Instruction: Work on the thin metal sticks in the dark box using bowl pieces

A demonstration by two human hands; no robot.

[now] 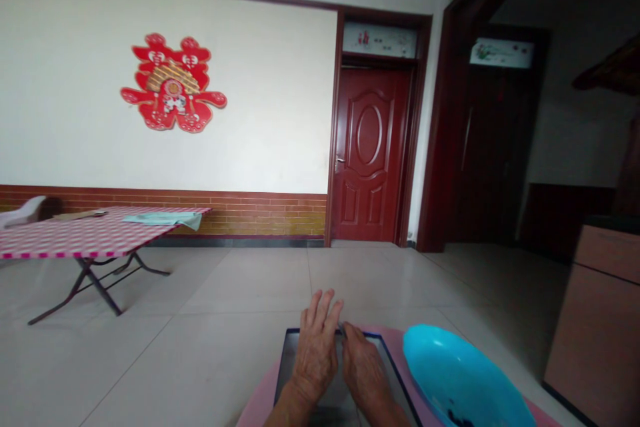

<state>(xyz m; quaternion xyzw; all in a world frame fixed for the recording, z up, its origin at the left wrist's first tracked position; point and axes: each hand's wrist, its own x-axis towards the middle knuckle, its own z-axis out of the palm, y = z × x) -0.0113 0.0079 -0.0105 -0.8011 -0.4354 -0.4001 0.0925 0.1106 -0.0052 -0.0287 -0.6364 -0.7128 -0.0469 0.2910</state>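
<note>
Just in front of me, at the bottom of the head view, a shallow tray with a dark blue rim [395, 363] rests on a pink round surface [263, 392]. Over the tray, my left hand [317, 347] has its fingers stretched out and pointing forward. Close beside it on the right, my right hand [365, 367] is closed, its fingers curled round a small greyish thing near the tray's far edge that I cannot make out. To the right of the tray stands a bright blue basin [460, 373] with some small dark pieces at its bottom.
A folding table [100, 230] with a red-checked cover stands at the left, a pale green cloth [165, 218] on it. At the right edge is a brownish cabinet [600, 313]. A red door [373, 153] is in the far wall.
</note>
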